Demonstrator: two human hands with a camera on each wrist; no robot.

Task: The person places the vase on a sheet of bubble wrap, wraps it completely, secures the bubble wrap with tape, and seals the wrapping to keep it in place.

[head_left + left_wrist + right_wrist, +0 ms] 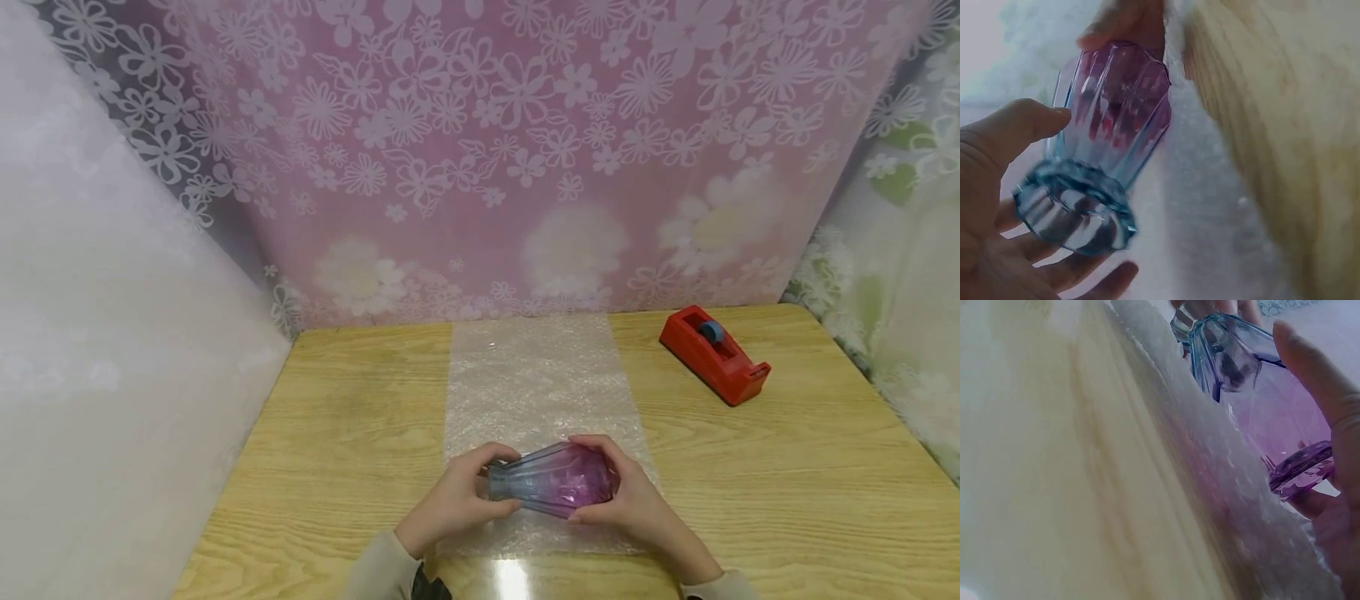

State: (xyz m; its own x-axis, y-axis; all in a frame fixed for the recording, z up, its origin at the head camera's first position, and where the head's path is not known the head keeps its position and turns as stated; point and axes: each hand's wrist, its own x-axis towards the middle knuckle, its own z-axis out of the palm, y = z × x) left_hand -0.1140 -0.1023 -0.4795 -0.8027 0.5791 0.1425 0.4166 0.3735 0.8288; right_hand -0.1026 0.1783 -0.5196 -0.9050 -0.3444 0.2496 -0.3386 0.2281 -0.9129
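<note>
A faceted glass vase (557,481), blue at its neck and purple toward its base, lies on its side over a strip of bubble wrap (540,383). My left hand (465,497) curls around the neck end, thumb on the near side and fingers on the far side. Around the purple base end, my right hand (628,500) grips with thumb and fingers. The left wrist view looks into the scalloped blue mouth of the vase (1075,209), with the left thumb along its side. In the right wrist view the right thumb lies along the purple part of the vase (1279,419).
A red tape dispenser (712,354) with a blue roll stands at the back right of the wooden table (360,417). Flowered pink cloth (480,167) hangs behind the table, and pale cloth (112,333) hangs at the left.
</note>
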